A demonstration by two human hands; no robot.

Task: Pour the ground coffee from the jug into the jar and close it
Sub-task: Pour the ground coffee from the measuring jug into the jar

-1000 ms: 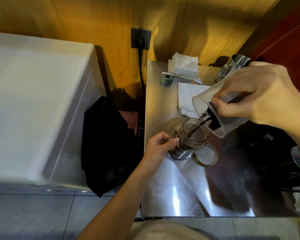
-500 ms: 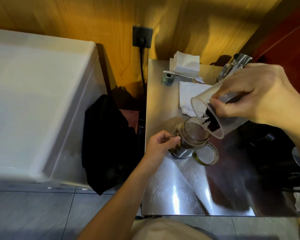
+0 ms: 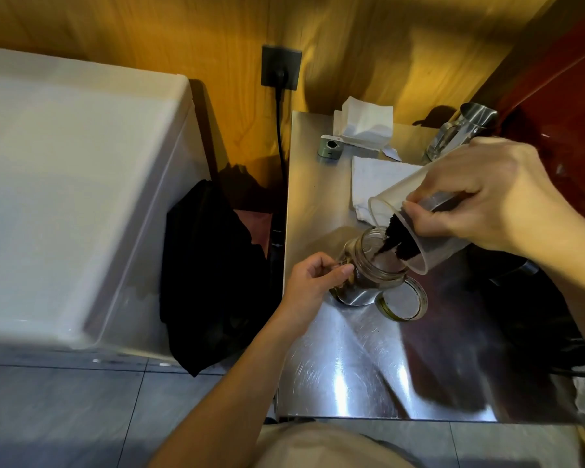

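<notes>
On the steel table [image 3: 335, 376], a glass jar [image 3: 372, 265] upright near the left edge, mouth open. Left hand [image 3: 313, 282] wrapped round the jar's left side, fingers [image 3: 343, 271] curled shut against the glass, thumb on the near wall. Right hand [image 3: 490, 194] up and to the right, fingers closed on a clear plastic jug [image 3: 416, 224], gripping it near the rim and along the body. Jug tipped steeply, mouth down and left, lip just above the jar's opening. Dark coffee [image 3: 397, 239] banked at the jug's lower lip, a thin stream of it running into the jar (some grounds already heaped inside, level hard to judge through the glass). Lid [image 3: 402, 298] lying flat on the table, just right of the jar's base, touching or nearly so, hollow side up. Behind, white napkins [image 3: 365, 125] against the wooden wall [image 3: 352, 45], a folded cloth [image 3: 368, 184] partly hidden by the jug, a small grey block [image 3: 330, 151] left of them. Metal pitcher [image 3: 463, 130] in the far right corner. Left of the table, a black cloth [image 3: 210, 275] hanging beside a white box [image 3: 68, 197]
</notes>
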